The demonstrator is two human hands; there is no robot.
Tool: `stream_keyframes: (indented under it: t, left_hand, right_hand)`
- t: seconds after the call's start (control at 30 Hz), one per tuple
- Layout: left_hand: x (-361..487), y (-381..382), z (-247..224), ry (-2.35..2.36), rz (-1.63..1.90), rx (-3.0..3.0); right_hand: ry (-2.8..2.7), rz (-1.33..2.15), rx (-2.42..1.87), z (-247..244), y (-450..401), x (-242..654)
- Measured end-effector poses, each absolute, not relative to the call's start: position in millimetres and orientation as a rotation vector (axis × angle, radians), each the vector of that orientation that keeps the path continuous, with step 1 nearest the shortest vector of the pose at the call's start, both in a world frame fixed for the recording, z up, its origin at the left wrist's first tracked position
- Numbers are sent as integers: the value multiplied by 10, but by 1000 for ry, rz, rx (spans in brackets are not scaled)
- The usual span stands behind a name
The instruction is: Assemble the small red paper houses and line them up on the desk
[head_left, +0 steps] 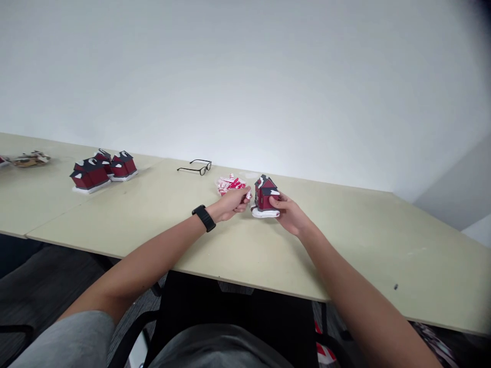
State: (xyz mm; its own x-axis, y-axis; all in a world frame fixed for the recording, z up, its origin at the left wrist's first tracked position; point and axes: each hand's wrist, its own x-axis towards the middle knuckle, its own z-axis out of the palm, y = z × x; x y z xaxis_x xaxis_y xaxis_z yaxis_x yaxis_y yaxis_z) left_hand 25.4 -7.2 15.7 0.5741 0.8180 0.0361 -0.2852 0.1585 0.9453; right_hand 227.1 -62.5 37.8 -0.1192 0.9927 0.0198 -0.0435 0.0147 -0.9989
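My right hand grips a small model house with dark red walls, a dark grey roof with white snow patches and a white base. It is held upright over the table. Just left of the house, my left hand is closed in a pinch on a small white and red piece, whose kind is too small to tell. The piece is close to the house's left side. Behind my left hand lies a clear bag of pink, red and white pieces, partly hidden by the hand.
Several similar red model houses stand on the left of the table. Black eyeglasses lie near the wall. A clear bag of brown pieces is at the far left. A tiny dark object lies near the right front edge.
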Motion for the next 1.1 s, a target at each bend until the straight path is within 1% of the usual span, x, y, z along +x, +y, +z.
stream_keyframes:
  t: [0.1, 0.27, 0.77, 0.93, 1.1]
  left_hand:
    - [216, -43, 176, 520, 829, 1073]
    - [208, -102, 243, 461, 763, 1027]
    - [234, -111, 214, 477, 794, 1182]
    - [254, -97, 177, 527, 806, 1221]
    - [281, -83, 148, 482, 813, 1153]
  right_hand:
    - [-1267, 1381, -1033, 422, -652, 2304]
    - [-1276, 1403, -1014, 423, -666, 2294]
    - [-1342, 1392, -1038, 399, -674, 2303]
    - [-1425, 1304, -1060, 357, -658, 2315]
    - [-1468, 1288, -1055, 335, -650, 2323]
